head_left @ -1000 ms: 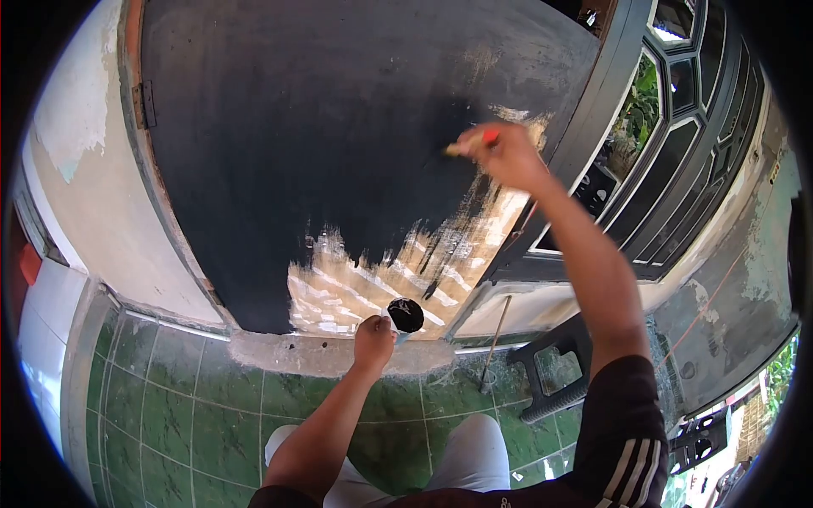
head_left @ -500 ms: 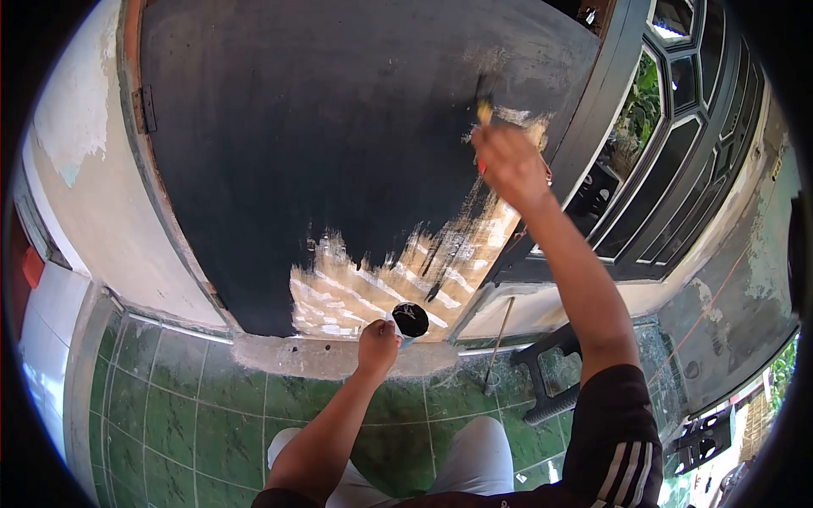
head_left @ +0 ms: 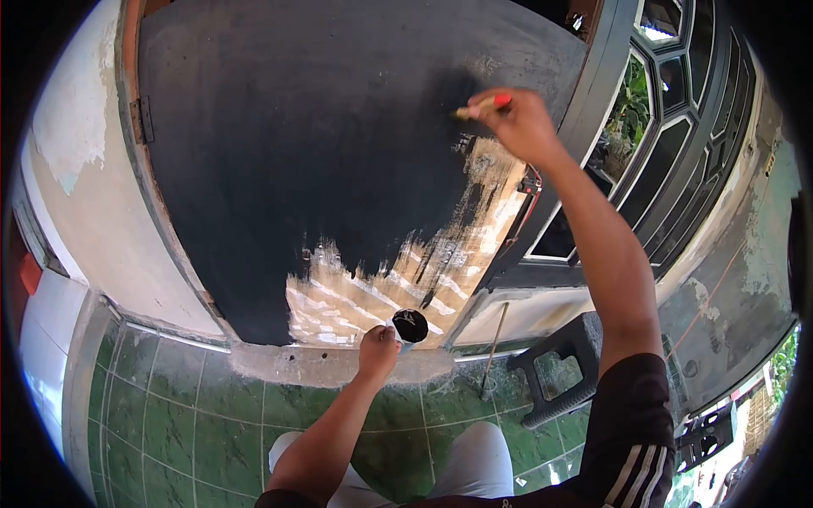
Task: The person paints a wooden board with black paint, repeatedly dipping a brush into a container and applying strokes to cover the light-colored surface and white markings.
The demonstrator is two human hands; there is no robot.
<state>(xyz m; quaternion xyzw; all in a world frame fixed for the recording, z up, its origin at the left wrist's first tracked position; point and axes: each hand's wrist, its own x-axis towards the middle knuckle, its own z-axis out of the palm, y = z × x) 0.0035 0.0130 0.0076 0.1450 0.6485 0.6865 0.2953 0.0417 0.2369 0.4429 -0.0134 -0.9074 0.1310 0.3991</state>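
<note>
My right hand [head_left: 528,127] is closed around a paintbrush [head_left: 476,108] with a red-tipped handle, its bristles at the dark surface of a door panel [head_left: 279,144]. Black paint covers most of this panel. Along its lower part and right edge, bare tan wood [head_left: 339,303] with white streaks shows through ragged brush marks. Lower down, my left hand [head_left: 378,351] grips a small cup [head_left: 411,326] of black paint by its side, in front of the panel's bottom edge. The fingers on the cup's far side are partly hidden.
A dark window frame [head_left: 622,207] with white-edged panes stands right of the door. On the green tiled floor [head_left: 220,423] are a dark plastic stool [head_left: 555,372] and a thin stick [head_left: 497,347] leaning against the wall. A hinge [head_left: 146,120] sits on the door's left edge.
My right hand has turned, so the brush now points left rather than up, with its tip slightly farther left. Fresh dark paint shows near the upper right patch. My left hand stays with the cup.
</note>
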